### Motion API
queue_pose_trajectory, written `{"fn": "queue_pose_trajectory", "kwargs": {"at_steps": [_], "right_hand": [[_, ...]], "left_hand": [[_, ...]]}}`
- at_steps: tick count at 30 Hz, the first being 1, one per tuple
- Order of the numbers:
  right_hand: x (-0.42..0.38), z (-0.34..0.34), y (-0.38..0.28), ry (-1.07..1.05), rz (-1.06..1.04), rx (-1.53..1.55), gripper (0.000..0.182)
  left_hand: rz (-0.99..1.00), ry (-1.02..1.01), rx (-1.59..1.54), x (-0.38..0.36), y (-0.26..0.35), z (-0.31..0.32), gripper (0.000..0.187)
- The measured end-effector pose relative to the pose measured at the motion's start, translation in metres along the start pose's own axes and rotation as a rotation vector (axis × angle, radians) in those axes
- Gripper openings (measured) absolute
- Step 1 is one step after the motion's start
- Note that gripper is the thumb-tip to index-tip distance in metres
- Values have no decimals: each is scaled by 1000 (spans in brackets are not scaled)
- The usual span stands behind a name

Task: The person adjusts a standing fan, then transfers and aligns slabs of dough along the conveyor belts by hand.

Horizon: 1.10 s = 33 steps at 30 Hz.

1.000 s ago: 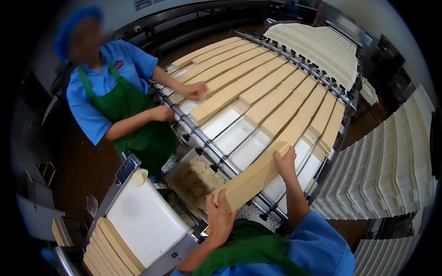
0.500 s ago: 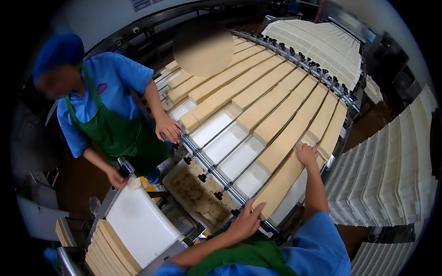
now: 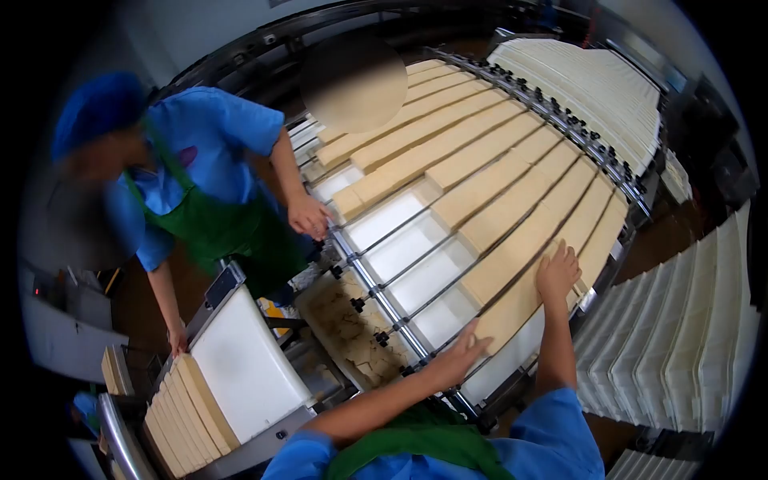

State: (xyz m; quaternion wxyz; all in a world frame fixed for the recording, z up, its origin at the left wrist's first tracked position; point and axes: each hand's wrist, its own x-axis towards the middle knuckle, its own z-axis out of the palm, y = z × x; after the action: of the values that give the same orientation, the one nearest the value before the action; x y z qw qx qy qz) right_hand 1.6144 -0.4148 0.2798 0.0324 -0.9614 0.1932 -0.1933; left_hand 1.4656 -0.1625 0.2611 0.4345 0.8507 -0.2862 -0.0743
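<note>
L hand point(image 3: 459, 357), fingers loosely extended, is pressed to near end of long pale slab point(image 3: 514, 314); R hand point(image 3: 558, 274) is laid open atop it. Slab's set on white bed point(image 3: 428, 280), w/ other slabs point(image 3: 480, 189) alongside; co-worker's hand point(image 3: 310, 216) is placed by metal rail point(image 3: 386, 301).

Wide head-worn view, facing forward-down, just above hands point(image 3: 558, 274)

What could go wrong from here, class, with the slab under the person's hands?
The left hand is at the long pale slab's near end: a hard push might chip that edge.

The right hand lies on its top; uneven pressure could skew it toward the bare white surface beside it.

A co-worker's hand, by the stacked slabs, might jostle one.
</note>
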Motion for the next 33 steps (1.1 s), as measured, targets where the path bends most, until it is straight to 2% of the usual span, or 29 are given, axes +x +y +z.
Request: {"fn": "queue_pose_trajectory", "kwargs": {"at_steps": [2,3,4,5,7,8,9,10,11,13,15,17,18,19,20,21,22,23,24,25,27,28,32,33], "right_hand": [[2,23,4,-111,45,-57,61],[4,21,3,-269,91,-51,67],[4,9,-2,-319,92,-5,69],[3,48,19,-161,28,-23,70],[11,62,27,-200,40,-105,70],[6,65,23,-85,-32,-203,69],[5,59,20,-53,-60,33,65],[2,60,10,-86,-35,63,63],[-7,64,6,89,-228,276,57],[-29,32,-45,109,-309,403,45],[-39,52,-66,63,-441,471,42],[-58,39,-114,15,-561,524,40],[-86,-1,-148,12,-650,626,35],[-108,-27,-172,11,-729,728,30],[-123,-30,-187,-75,-735,697,29],[-137,-20,-199,20,-875,756,27],[-159,-22,-213,-43,-877,809,29],[-180,-23,-227,-110,-877,858,30],[-195,2,-233,-168,-1005,924,23],[-206,24,-237,-226,-1131,987,21],[-261,-37,-274,-354,-1269,1182,14],[-286,-56,-294,-351,-1292,1179,14],[-363,-89,-338,-917,-1359,1297,20],[-379,-96,-350,-924,-1363,1291,20]], "left_hand": [[44,-184,-84,9,-8,-3,75],[0,-139,-60,6,-9,-7,75],[2,-139,-64,3,-7,-10,77],[1,-128,-64,-2,-5,-14,80],[2,67,-126,-14,-2,-20,78],[-56,148,-83,-25,1,-35,78],[-116,166,-104,-36,6,-51,75],[-171,182,-135,-48,4,-63,72],[-218,254,-108,-63,-3,-72,72],[-182,464,-200,-92,-16,-86,69],[-242,579,-134,-124,-29,-95,62],[-428,700,303,-155,-51,-91,55],[-383,822,210,-172,-61,-89,48],[-396,849,221,-189,-67,-89,48],[-435,925,191,-207,-68,-90,45],[-467,996,161,-224,-67,-94,43],[-465,1008,173,-244,-61,-101,43],[-550,1060,56,-263,-53,-107,41],[-635,1108,-67,-282,-46,-111,39],[-598,1228,127,-299,-46,-114,38],[-663,1380,167,-336,-53,-117,38],[-714,1476,158,-370,-63,-123,34],[-977,1664,248,-473,-74,-141,29],[-1037,1690,322,-501,-86,-139,30]]}}
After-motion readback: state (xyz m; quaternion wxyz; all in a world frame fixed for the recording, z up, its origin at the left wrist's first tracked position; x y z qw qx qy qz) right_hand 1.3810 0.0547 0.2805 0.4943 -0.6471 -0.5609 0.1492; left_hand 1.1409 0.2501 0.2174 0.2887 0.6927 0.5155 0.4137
